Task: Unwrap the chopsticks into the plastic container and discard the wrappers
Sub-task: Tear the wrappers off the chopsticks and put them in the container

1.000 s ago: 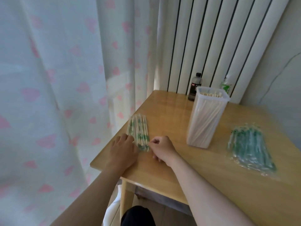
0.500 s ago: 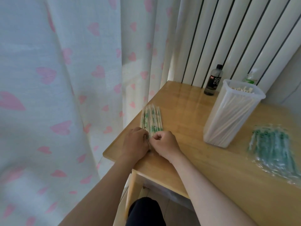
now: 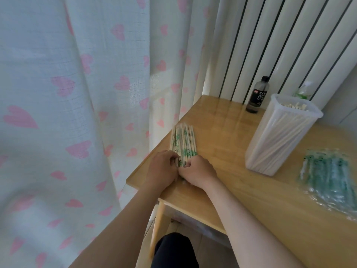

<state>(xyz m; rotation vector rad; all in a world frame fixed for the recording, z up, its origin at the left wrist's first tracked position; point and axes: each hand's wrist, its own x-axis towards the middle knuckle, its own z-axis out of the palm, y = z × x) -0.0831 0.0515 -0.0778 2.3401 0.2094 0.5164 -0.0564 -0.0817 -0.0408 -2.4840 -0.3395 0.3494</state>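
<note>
Wrapped chopsticks (image 3: 183,141) L of container (image 3: 278,140); wrappers (image 3: 328,175) R, on table (image 3: 222,128).

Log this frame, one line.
left hand: grips wrapped chopsticks | right hand: pinches same bundle | plastic container: holds bare chopsticks | wrappers: piled on table

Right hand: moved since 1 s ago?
Yes. The right hand has shifted left across the near end of the wrapped chopsticks and now touches the left hand; a second ago they were apart.

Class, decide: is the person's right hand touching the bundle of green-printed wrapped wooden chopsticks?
Touching. The head view shows the right hand with fingers curled onto the near end of the green-printed wrapped wooden chopsticks, no gap.
</note>
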